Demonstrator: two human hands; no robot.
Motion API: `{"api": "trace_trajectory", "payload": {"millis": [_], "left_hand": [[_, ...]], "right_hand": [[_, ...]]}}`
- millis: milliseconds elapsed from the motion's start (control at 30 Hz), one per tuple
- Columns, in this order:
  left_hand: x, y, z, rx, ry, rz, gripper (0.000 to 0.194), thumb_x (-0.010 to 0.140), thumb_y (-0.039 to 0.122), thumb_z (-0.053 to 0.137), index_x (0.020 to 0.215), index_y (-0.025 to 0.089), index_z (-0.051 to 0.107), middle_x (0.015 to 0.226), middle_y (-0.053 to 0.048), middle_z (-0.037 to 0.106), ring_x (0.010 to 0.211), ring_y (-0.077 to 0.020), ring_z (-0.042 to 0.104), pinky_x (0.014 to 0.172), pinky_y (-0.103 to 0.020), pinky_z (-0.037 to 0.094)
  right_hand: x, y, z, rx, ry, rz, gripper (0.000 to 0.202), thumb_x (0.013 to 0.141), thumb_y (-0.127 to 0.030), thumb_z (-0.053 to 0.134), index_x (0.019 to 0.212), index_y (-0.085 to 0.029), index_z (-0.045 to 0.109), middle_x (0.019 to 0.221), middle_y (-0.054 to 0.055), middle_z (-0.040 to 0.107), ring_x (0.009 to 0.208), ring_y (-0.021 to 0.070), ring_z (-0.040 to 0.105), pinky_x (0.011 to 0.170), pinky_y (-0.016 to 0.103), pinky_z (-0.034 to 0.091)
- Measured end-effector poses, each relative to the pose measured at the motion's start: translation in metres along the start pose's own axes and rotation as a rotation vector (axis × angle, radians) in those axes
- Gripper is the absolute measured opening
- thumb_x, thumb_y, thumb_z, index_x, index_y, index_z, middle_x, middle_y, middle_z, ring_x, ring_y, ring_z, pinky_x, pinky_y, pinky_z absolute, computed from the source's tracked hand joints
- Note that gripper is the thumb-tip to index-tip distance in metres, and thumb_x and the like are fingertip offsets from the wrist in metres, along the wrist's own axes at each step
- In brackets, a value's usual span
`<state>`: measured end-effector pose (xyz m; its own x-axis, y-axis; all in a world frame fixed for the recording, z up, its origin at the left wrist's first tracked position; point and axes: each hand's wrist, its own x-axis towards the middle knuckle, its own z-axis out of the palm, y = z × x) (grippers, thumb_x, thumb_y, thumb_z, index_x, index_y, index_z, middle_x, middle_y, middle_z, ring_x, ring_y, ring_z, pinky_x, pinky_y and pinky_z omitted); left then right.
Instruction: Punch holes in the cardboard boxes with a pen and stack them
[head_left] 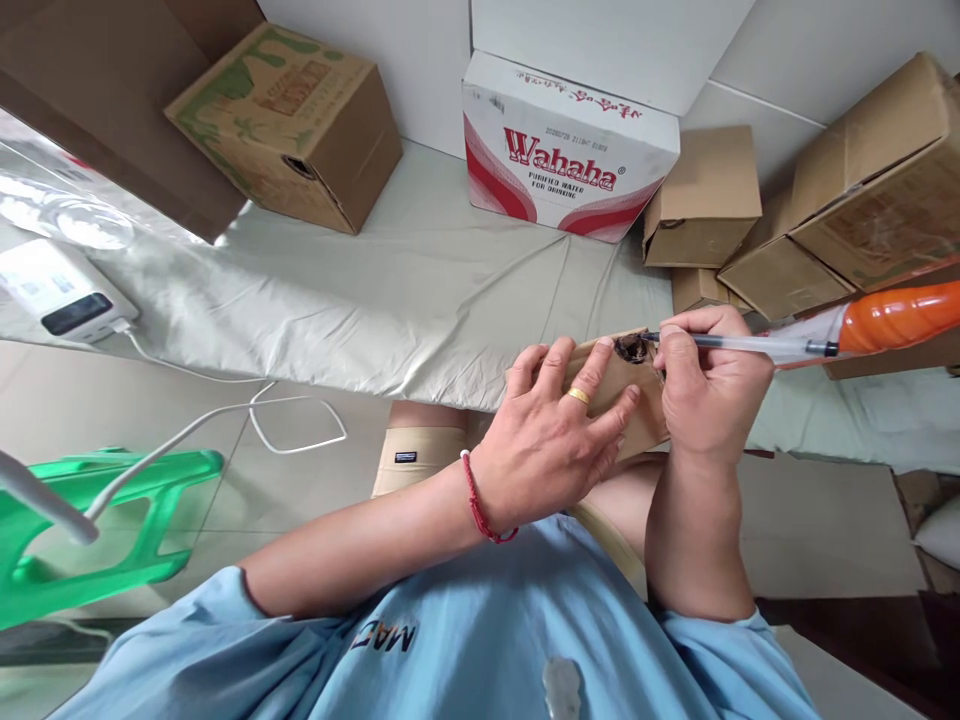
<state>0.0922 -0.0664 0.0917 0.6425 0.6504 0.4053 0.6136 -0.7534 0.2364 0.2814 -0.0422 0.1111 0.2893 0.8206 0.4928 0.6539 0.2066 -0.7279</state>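
Observation:
A piece of brown cardboard (643, 405) lies at the front edge of the cloth-covered surface, partly over my legs. My left hand (559, 425) rests flat on it, fingers spread, with a gold ring and a red cord bracelet. Closed around a clear-barrelled pen (750, 344) with a dark refill is my right hand (709, 390). The pen's tip meets a dark patch (632, 347) near the cardboard's far edge; whether this is ink or a torn hole I cannot tell. My left hand covers much of the cardboard.
Behind stand a white Wahaha box (562, 150), a printed carton (300, 120) and several brown boxes (705, 190). An orange ribbed object (907, 318) is at right. To the left are a white device (64, 290) with a cable (225, 408) and a green stool (142, 575).

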Motion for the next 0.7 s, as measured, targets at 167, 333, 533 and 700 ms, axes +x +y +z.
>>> {"api": "trace_trajectory", "payload": {"millis": [167,333,533,700], "left_hand": [[-0.001,0.001,0.001,-0.002,0.002,0.001,0.046,0.107,0.041,0.058,0.151,0.028,0.064,0.168,-0.023,0.049,0.145,-0.0470,0.049,0.115,-0.065,0.037],[0.000,0.000,-0.003,-0.029,-0.055,0.008,0.062,0.102,0.059,0.065,0.153,0.025,0.061,0.171,-0.027,0.044,0.148,-0.0515,0.046,0.117,-0.071,0.034],[0.004,-0.002,-0.010,-0.017,-0.166,0.030,0.090,0.088,0.071,0.077,0.158,0.019,0.054,0.172,-0.033,0.036,0.149,-0.0580,0.043,0.119,-0.077,0.029],[0.003,-0.006,-0.013,-0.044,-0.122,0.021,0.069,0.093,0.051,0.074,0.154,0.021,0.060,0.170,-0.031,0.041,0.144,-0.0573,0.047,0.111,-0.073,0.039]], "right_hand": [[-0.001,0.000,0.000,-0.007,-0.059,-0.008,0.013,0.096,-0.028,0.063,0.084,-0.023,0.065,0.072,-0.003,0.066,0.064,0.0136,0.061,0.067,0.028,0.050],[-0.001,0.000,-0.001,0.078,0.114,0.066,0.012,0.091,-0.030,0.067,0.083,-0.022,0.066,0.067,-0.003,0.063,0.057,0.0120,0.056,0.058,0.027,0.045],[0.004,0.042,-0.021,0.400,0.296,0.321,0.033,0.079,-0.045,0.079,0.099,-0.021,0.068,0.071,-0.004,0.065,0.052,0.0100,0.048,0.048,0.023,0.037],[-0.010,0.111,-0.027,-0.174,-0.273,0.644,0.039,0.085,-0.056,0.066,0.068,-0.022,0.057,0.054,-0.005,0.051,0.048,0.0112,0.040,0.048,0.025,0.030]]}}
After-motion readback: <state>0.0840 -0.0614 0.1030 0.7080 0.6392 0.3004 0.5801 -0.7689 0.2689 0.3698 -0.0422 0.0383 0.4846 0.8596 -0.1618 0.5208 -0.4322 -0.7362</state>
